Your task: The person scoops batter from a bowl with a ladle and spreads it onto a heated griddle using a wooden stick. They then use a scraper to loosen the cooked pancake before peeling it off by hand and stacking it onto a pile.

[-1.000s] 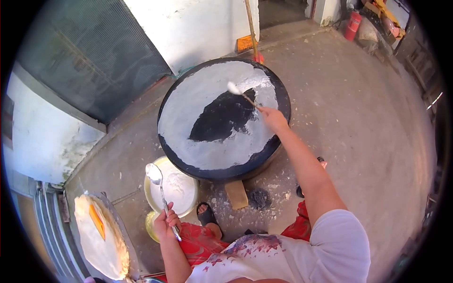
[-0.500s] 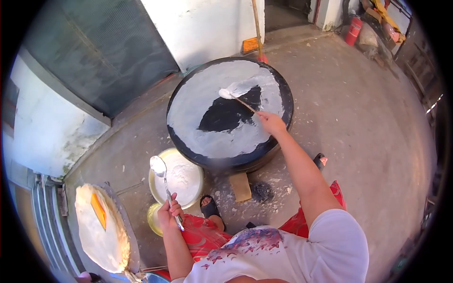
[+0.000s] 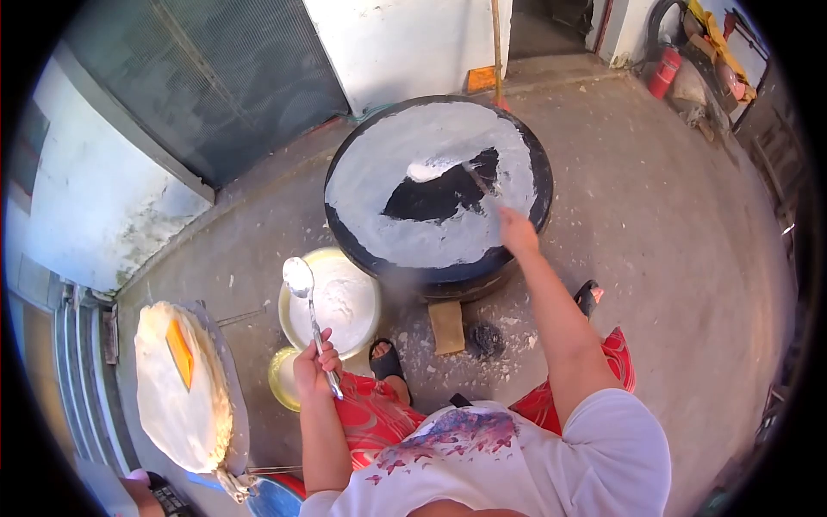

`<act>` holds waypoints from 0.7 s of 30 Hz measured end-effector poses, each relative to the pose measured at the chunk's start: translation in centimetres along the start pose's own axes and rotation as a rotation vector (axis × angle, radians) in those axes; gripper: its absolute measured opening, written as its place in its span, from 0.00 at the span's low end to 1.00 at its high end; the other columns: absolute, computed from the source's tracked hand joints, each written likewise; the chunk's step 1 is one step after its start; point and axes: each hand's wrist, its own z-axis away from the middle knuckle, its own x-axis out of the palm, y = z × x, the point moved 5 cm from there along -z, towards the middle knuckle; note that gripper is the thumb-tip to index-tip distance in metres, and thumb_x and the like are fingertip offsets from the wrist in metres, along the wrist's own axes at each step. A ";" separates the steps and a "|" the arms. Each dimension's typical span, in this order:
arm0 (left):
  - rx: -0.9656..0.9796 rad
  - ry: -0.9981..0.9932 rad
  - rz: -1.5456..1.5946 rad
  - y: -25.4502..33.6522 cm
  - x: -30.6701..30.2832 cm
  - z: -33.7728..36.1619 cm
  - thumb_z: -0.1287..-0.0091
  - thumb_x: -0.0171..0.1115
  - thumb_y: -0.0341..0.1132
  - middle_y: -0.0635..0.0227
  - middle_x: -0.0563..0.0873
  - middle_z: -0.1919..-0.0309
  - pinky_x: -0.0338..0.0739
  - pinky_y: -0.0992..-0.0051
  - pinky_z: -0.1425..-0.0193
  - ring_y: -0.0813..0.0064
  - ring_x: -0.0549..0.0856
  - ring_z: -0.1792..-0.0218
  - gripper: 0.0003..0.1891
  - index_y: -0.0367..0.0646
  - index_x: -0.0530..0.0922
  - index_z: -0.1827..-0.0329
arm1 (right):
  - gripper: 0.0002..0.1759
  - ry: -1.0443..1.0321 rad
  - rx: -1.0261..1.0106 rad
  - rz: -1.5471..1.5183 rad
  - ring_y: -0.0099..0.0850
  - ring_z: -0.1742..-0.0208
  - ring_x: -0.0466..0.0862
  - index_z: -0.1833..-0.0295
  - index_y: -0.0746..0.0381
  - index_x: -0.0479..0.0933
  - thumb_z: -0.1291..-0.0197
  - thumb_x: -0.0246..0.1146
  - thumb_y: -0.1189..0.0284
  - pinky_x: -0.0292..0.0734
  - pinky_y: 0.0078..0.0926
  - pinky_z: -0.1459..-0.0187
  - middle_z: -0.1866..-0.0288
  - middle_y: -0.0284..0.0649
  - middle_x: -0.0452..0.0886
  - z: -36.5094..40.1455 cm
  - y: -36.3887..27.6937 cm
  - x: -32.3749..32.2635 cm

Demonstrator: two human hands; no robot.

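My left hand (image 3: 317, 365) is closed on the handle of a metal spoon (image 3: 298, 277), whose bowl carries white batter above a tub of batter (image 3: 345, 303). Over the right part of a round black griddle (image 3: 345, 235), my right hand (image 3: 517, 231) is closed on a thin spreading tool (image 3: 476, 177), blurred by motion. A pale batter layer (image 3: 370, 164) covers most of the griddle, with a dark bare patch in the middle. A thicker white lump (image 3: 431, 170) lies at the upper edge of that patch.
A stack of pale flatbreads (image 3: 177, 414) with an orange scraper (image 3: 180, 353) on top stands at lower left. A small yellow bowl (image 3: 282, 379) is beside the tub. A blue container (image 3: 276, 498) is at the bottom. A red extinguisher (image 3: 664, 73) stands at upper right.
The tool in my right hand has swung to the right across the dark patch, leaving the batter lump behind. The dark patch's outline has changed slightly. The whole view has shifted a little.
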 end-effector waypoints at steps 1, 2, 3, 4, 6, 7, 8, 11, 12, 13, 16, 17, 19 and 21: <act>-0.011 -0.009 0.003 0.0 0.1 -0.1 0.32 0.40 0.35 0.67 0.70 0.76 0.62 0.83 0.83 0.81 0.66 0.82 0.16 0.31 0.68 0.51 | 0.17 -0.067 -0.127 0.054 0.40 0.53 0.78 0.48 0.50 0.74 0.41 0.47 0.65 0.73 0.34 0.53 0.54 0.43 0.79 0.6 -1.2 1.7; -0.022 -0.016 0.008 -0.1 0.0 0.0 0.32 0.40 0.35 0.67 0.70 0.76 0.62 0.83 0.83 0.81 0.66 0.82 0.16 0.31 0.68 0.50 | 0.17 -0.136 -0.253 0.110 0.41 0.54 0.78 0.48 0.50 0.74 0.41 0.47 0.65 0.73 0.34 0.53 0.54 0.44 0.78 1.3 -2.4 3.2; -0.022 -0.014 0.010 -0.1 -0.1 0.0 0.32 0.40 0.35 0.67 0.70 0.76 0.62 0.83 0.83 0.81 0.66 0.82 0.16 0.31 0.68 0.50 | 0.17 -0.181 -0.222 0.124 0.41 0.53 0.78 0.48 0.50 0.74 0.40 0.47 0.65 0.72 0.33 0.52 0.54 0.44 0.78 2.2 -3.7 3.2; -0.026 -0.015 0.007 -0.1 -0.1 -0.1 0.32 0.40 0.35 0.67 0.70 0.76 0.62 0.83 0.83 0.81 0.66 0.82 0.16 0.31 0.67 0.50 | 0.17 -0.184 -0.224 0.126 0.41 0.53 0.78 0.48 0.50 0.74 0.40 0.47 0.65 0.72 0.33 0.52 0.54 0.44 0.78 2.7 -4.6 2.0; -0.019 -0.020 0.008 0.1 0.1 0.0 0.32 0.40 0.35 0.67 0.70 0.76 0.62 0.83 0.83 0.81 0.66 0.82 0.16 0.31 0.67 0.50 | 0.17 -0.385 -0.217 0.063 0.40 0.52 0.77 0.48 0.50 0.75 0.41 0.49 0.65 0.72 0.33 0.51 0.53 0.44 0.78 3.2 -6.0 1.0; -0.003 -0.013 -0.012 0.1 0.0 0.1 0.32 0.40 0.35 0.67 0.70 0.76 0.62 0.83 0.83 0.81 0.66 0.82 0.16 0.31 0.67 0.50 | 0.17 -0.390 -0.226 0.065 0.40 0.52 0.77 0.48 0.50 0.75 0.41 0.49 0.65 0.72 0.33 0.51 0.53 0.44 0.78 2.7 -5.8 1.1; 0.012 -0.002 -0.031 0.1 -0.2 0.2 0.32 0.40 0.35 0.67 0.70 0.76 0.61 0.83 0.83 0.81 0.66 0.82 0.16 0.31 0.67 0.50 | 0.16 -0.266 -0.163 0.076 0.40 0.53 0.78 0.48 0.50 0.75 0.41 0.49 0.64 0.72 0.32 0.52 0.54 0.44 0.78 1.8 -4.7 1.0; 0.025 -0.001 -0.030 0.2 -0.2 0.4 0.32 0.39 0.35 0.67 0.70 0.76 0.61 0.83 0.83 0.80 0.66 0.82 0.16 0.31 0.67 0.50 | 0.16 -0.175 -0.203 0.083 0.39 0.55 0.79 0.49 0.48 0.76 0.41 0.51 0.63 0.73 0.31 0.54 0.57 0.43 0.80 1.1 -3.2 4.0; 0.027 -0.003 -0.033 0.2 -0.2 0.4 0.32 0.39 0.35 0.67 0.70 0.75 0.61 0.83 0.83 0.80 0.66 0.82 0.16 0.31 0.67 0.50 | 0.15 -0.196 -0.313 0.085 0.39 0.56 0.79 0.50 0.47 0.76 0.42 0.51 0.62 0.73 0.31 0.55 0.58 0.42 0.80 1.7 -4.4 4.0; 0.010 -0.021 -0.026 0.4 -0.4 0.1 0.31 0.39 0.36 0.67 0.70 0.75 0.61 0.83 0.83 0.80 0.66 0.82 0.16 0.31 0.67 0.50 | 0.15 -0.199 -0.313 0.087 0.39 0.56 0.79 0.50 0.47 0.76 0.42 0.51 0.62 0.73 0.31 0.55 0.58 0.42 0.80 1.9 -4.8 3.6; -0.013 -0.026 0.005 0.4 -0.4 0.2 0.31 0.39 0.36 0.67 0.70 0.75 0.61 0.83 0.83 0.80 0.66 0.82 0.17 0.31 0.67 0.50 | 0.16 -0.365 -0.345 0.233 0.39 0.55 0.79 0.50 0.42 0.76 0.44 0.51 0.60 0.74 0.34 0.55 0.56 0.39 0.80 4.0 -7.2 0.2; -0.013 -0.025 0.008 0.4 -0.4 0.4 0.31 0.39 0.36 0.67 0.70 0.75 0.61 0.83 0.83 0.80 0.66 0.82 0.17 0.31 0.67 0.50 | 0.16 -0.401 -0.313 0.310 0.39 0.55 0.78 0.50 0.41 0.76 0.45 0.51 0.61 0.74 0.33 0.56 0.55 0.38 0.79 4.5 -8.0 -1.9; 0.003 -0.027 -0.013 0.5 -0.3 0.6 0.31 0.39 0.36 0.67 0.70 0.75 0.62 0.83 0.83 0.81 0.66 0.82 0.17 0.31 0.67 0.50 | 0.18 -0.360 -0.332 0.375 0.38 0.57 0.79 0.51 0.43 0.76 0.49 0.54 0.66 0.74 0.32 0.59 0.57 0.37 0.79 5.4 -8.5 -5.0; 0.013 -0.032 -0.036 0.6 -0.6 0.5 0.31 0.39 0.36 0.67 0.70 0.75 0.62 0.83 0.82 0.81 0.65 0.82 0.17 0.31 0.67 0.50 | 0.19 -0.128 -0.451 0.365 0.38 0.61 0.79 0.50 0.45 0.76 0.50 0.54 0.70 0.74 0.32 0.61 0.62 0.37 0.78 7.1 -8.2 -4.5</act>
